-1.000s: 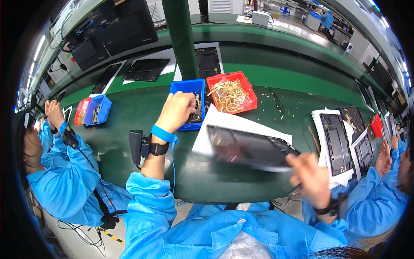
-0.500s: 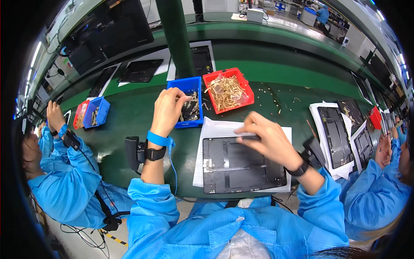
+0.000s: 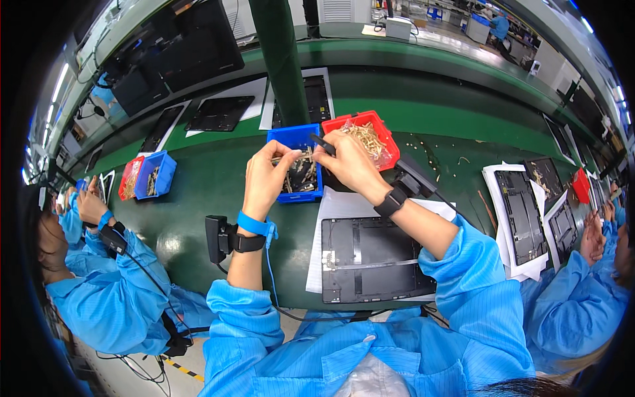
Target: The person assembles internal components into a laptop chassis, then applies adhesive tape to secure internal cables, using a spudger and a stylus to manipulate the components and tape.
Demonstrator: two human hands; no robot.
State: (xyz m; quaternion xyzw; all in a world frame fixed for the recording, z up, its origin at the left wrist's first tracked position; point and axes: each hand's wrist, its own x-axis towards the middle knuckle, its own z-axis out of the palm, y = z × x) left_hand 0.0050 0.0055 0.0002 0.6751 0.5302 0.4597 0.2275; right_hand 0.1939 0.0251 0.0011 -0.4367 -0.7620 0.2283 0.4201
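Well, from the head view, the only one I have here, I judge the work to be partway along: both hands are busy over the blue bin and neither is at rest. My left hand is above the bin's left side, thumb and forefinger pressed together; whether a small bit sits between those tips I cannot tell. My right hand pinches a slim black tool beside the bin's right edge, its fingertips close to the left hand's but apart from them.

As for what looks done, the blue bin already holds a heap of small metal and dark parts, and the red bin, just right of it, is well filled with pale gold strips. Tiny loose bits lie scattered on the green bench to the right of the red one.

The black panel lies flat on a white sheet nearest my body, inner side up, with a silvery band running across it. No hand is on it, though my right forearm passes over its far right corner and hides that part, so I can't call the panel finished or unfinished.

As for what may be left, another stack of panels and sheets stands farther right, and one more dark panel lies at the far side; I cannot tell whether these are dealt with or waiting
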